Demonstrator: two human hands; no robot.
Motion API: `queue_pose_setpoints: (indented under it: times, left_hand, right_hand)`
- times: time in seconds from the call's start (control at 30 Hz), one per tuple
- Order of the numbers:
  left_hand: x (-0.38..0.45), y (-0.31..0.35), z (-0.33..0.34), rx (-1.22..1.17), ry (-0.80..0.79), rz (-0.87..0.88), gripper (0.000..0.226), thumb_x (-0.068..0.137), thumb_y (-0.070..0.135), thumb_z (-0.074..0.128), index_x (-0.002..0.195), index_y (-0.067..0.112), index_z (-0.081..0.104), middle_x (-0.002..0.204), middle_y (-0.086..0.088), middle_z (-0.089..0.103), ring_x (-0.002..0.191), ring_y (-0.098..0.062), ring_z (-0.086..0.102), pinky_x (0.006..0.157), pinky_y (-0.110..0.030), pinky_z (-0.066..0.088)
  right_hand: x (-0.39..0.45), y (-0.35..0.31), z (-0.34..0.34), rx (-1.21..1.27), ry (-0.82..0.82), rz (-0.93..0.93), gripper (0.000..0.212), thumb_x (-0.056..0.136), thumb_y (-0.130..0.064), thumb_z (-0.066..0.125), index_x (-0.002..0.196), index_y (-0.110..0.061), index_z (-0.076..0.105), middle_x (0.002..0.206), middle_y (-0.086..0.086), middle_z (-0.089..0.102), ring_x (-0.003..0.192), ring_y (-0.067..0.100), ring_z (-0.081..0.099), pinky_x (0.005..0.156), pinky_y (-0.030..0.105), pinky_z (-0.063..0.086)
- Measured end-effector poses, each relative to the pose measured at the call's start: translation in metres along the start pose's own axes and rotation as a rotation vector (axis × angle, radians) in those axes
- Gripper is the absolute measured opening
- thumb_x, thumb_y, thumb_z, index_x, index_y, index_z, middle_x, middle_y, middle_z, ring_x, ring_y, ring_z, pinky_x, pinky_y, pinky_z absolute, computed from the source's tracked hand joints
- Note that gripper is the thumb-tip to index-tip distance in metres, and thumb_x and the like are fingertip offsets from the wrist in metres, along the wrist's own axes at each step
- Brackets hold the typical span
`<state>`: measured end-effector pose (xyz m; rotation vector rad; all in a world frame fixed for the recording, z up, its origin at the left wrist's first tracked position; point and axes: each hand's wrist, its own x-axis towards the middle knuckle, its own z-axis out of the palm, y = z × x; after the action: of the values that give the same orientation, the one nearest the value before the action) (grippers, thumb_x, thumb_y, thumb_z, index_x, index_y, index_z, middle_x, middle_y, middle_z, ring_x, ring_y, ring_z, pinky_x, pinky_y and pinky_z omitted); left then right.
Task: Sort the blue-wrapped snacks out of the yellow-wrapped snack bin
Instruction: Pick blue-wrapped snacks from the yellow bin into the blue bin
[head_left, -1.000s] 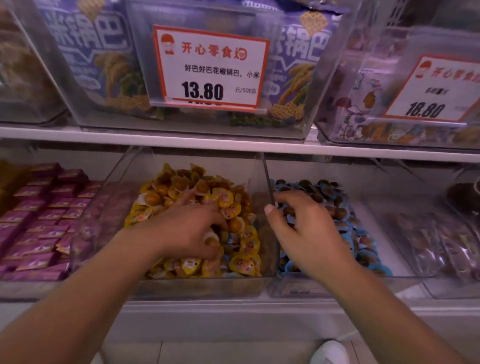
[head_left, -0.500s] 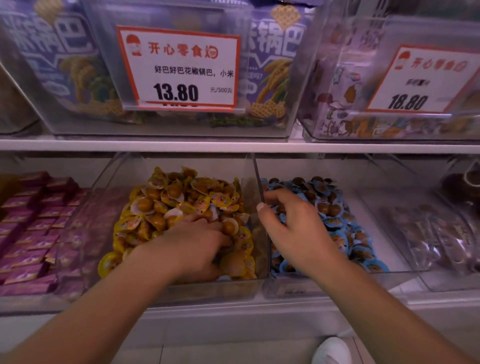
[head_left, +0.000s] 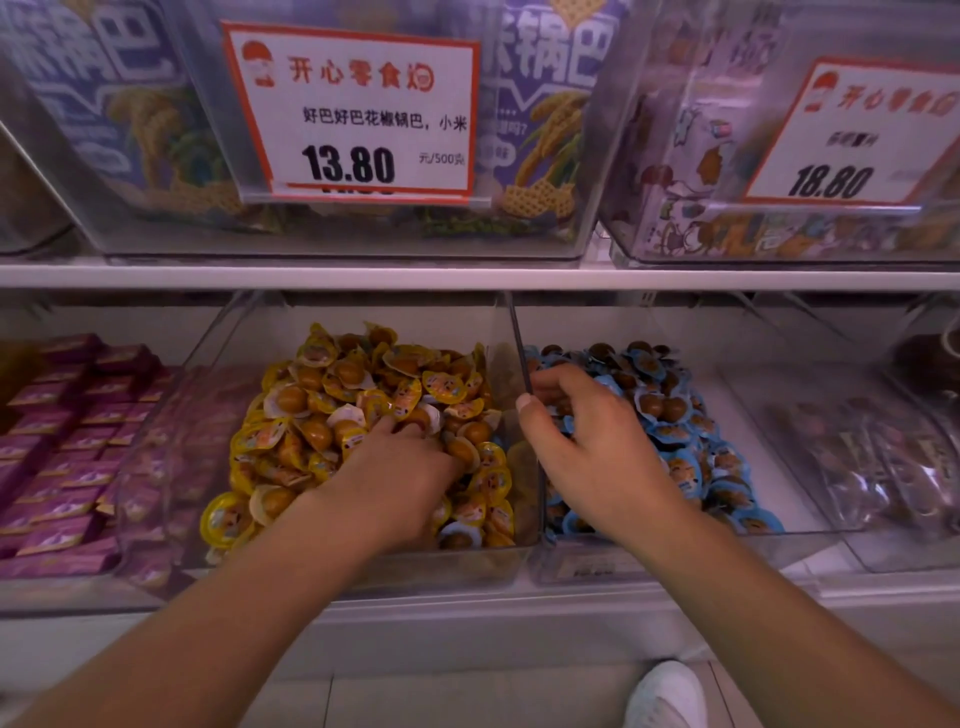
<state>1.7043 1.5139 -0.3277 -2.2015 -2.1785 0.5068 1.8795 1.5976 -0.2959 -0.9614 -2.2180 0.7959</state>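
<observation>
Now our left hand (head_left: 400, 467) sits deeper in the yellow-wrapped snacks (head_left: 332, 415) than it did a second ago; its fingers have burrowed under the top layer near the middle of the heap, so we cannot tell whether they are pinching a piece or just raking through. To us that reads as digging for strays below the surface, since no blue wrapper shows on top of the yellow pile.

Our right hand (head_left: 587, 447) has stayed over the blue-wrapped snacks (head_left: 691, 447) in the neighbouring bin, just right of the clear divider (head_left: 522, 364). Its fingers are curled inward, thumb tip near the divider, and whether they close on a snack is hidden by the back of the hand. It may be dropping off or steadying; we cannot say.

Both heaps lie in clear bins on the lower shelf, the yellow bin (head_left: 218, 364) left, the blue bin (head_left: 810, 530) right. Purple packets (head_left: 62, 447) fill the compartment further left, dark bagged goods (head_left: 893, 457) the one further right. Above, a price card (head_left: 353, 114) reads 13.80, and a white shoe (head_left: 667, 696) shows on the floor.
</observation>
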Motion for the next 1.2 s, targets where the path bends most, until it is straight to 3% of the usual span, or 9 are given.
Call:
queue_pose_setpoints:
  times: [0.2, 0.3, 0.43, 0.53, 0.67, 0.83, 0.97, 1.1, 1.2]
  left_hand:
    - [0.0, -0.012, -0.002, -0.304, 0.116, -0.04, 0.064, 0.061, 0.06, 0.069, 0.121, 0.042, 0.058, 0.102, 0.007, 0.068, 0.095, -0.02, 0.064, 0.069, -0.029, 0.043]
    - [-0.004, -0.022, -0.006, -0.541, 0.125, -0.068, 0.057, 0.06, 0.051, 0.077, 0.114, 0.042, 0.065, 0.105, 0.014, 0.068, 0.095, -0.01, 0.063, 0.076, -0.029, 0.054]
    - [-0.014, -0.035, -0.015, -0.922, 0.241, -0.079, 0.031, 0.065, 0.036, 0.088, 0.091, 0.035, 0.071, 0.088, 0.016, 0.071, 0.084, 0.003, 0.064, 0.073, -0.016, 0.051]
    - [-0.026, -0.048, -0.024, -1.197, 0.415, -0.143, 0.029, 0.065, 0.025, 0.091, 0.088, 0.029, 0.073, 0.085, 0.013, 0.074, 0.073, 0.004, 0.066, 0.065, -0.01, 0.049]
    - [-0.045, -0.054, -0.028, -1.6, 0.606, -0.281, 0.044, 0.054, 0.025, 0.096, 0.093, 0.018, 0.076, 0.084, -0.001, 0.077, 0.073, -0.008, 0.07, 0.063, -0.019, 0.054]
    - [-0.053, -0.049, -0.024, -2.211, 0.624, -0.346, 0.043, 0.063, 0.021, 0.088, 0.101, 0.007, 0.072, 0.099, -0.019, 0.071, 0.086, -0.031, 0.069, 0.077, -0.039, 0.058]
    - [-0.052, -0.047, -0.02, -2.369, 0.622, -0.492, 0.045, 0.062, 0.03, 0.08, 0.101, 0.01, 0.071, 0.095, -0.018, 0.072, 0.079, -0.027, 0.07, 0.067, -0.035, 0.059]
    - [-0.053, -0.053, -0.017, -2.391, 0.646, -0.428, 0.033, 0.067, 0.022, 0.073, 0.098, 0.01, 0.072, 0.099, -0.017, 0.071, 0.088, -0.028, 0.069, 0.074, -0.037, 0.056]
    - [-0.056, -0.057, -0.019, -2.409, 0.626, -0.354, 0.041, 0.064, 0.013, 0.072, 0.104, 0.006, 0.071, 0.104, -0.017, 0.073, 0.091, -0.027, 0.073, 0.068, -0.034, 0.059]
  right_hand:
    - [0.001, -0.001, -0.001, -0.004, -0.02, 0.026, 0.042, 0.093, -0.05, 0.048, 0.122, -0.022, 0.059, 0.109, -0.013, 0.063, 0.095, 0.0, 0.059, 0.08, 0.025, 0.051]
    - [0.002, 0.0, -0.002, -0.018, -0.022, 0.03, 0.043, 0.091, -0.05, 0.049, 0.122, -0.022, 0.061, 0.108, -0.011, 0.064, 0.097, 0.003, 0.059, 0.077, 0.017, 0.048]
    - [0.005, -0.005, -0.005, -0.073, 0.097, -0.075, 0.029, 0.094, -0.031, 0.058, 0.115, -0.014, 0.067, 0.109, -0.005, 0.061, 0.101, 0.007, 0.057, 0.08, 0.003, 0.037]
    - [0.005, -0.022, -0.004, -0.041, 0.218, -0.241, 0.019, 0.094, -0.018, 0.059, 0.111, -0.014, 0.067, 0.108, -0.004, 0.059, 0.099, 0.004, 0.056, 0.085, 0.006, 0.039]
    - [-0.005, -0.05, 0.011, 0.105, 0.139, -0.322, 0.025, 0.093, -0.03, 0.053, 0.114, -0.023, 0.065, 0.112, -0.015, 0.056, 0.106, 0.004, 0.057, 0.087, 0.014, 0.045]
    - [-0.007, -0.083, 0.047, 0.615, -0.216, 0.165, 0.026, 0.087, -0.033, 0.066, 0.112, -0.039, 0.065, 0.113, -0.012, 0.069, 0.105, 0.005, 0.065, 0.096, 0.038, 0.053]
    - [0.001, -0.094, 0.068, 1.265, -0.471, 0.668, 0.029, 0.092, -0.023, 0.057, 0.114, -0.006, 0.067, 0.112, 0.025, 0.068, 0.086, 0.037, 0.069, 0.081, 0.044, 0.058]
    - [0.012, -0.091, 0.078, 1.344, -0.435, 0.746, 0.037, 0.095, -0.032, 0.051, 0.116, -0.007, 0.065, 0.102, 0.023, 0.068, 0.079, 0.034, 0.066, 0.077, 0.043, 0.056]
    - [0.016, -0.085, 0.086, 1.271, -0.445, 0.706, 0.031, 0.093, -0.023, 0.057, 0.117, -0.007, 0.069, 0.11, 0.019, 0.071, 0.09, 0.033, 0.068, 0.076, 0.043, 0.058]
